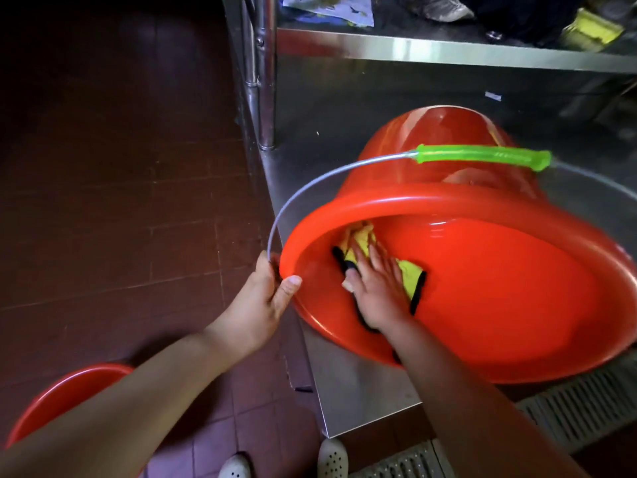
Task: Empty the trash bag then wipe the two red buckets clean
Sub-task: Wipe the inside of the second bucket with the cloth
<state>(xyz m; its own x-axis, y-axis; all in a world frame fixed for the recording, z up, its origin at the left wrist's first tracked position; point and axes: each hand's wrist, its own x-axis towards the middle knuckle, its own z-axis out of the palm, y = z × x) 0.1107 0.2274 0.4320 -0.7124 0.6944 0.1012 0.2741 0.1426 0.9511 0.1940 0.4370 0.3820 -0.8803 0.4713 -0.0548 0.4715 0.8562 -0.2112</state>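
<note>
A red bucket lies tipped on its side on a low steel shelf, its mouth facing me. Its wire handle with a green grip arcs over it. My left hand grips the bucket's rim at the left, thumb on the lip. My right hand is inside the bucket, fingers spread flat, pressing a yellow cloth with black edging against the inner wall. A second red bucket stands on the floor at the lower left, partly hidden by my left forearm.
The steel shelf ends in a corner near my feet, with a steel post at its back left. An upper shelf carries shoes and clutter. A metal floor grate lies at the right. Dark red floor tiles fill the left.
</note>
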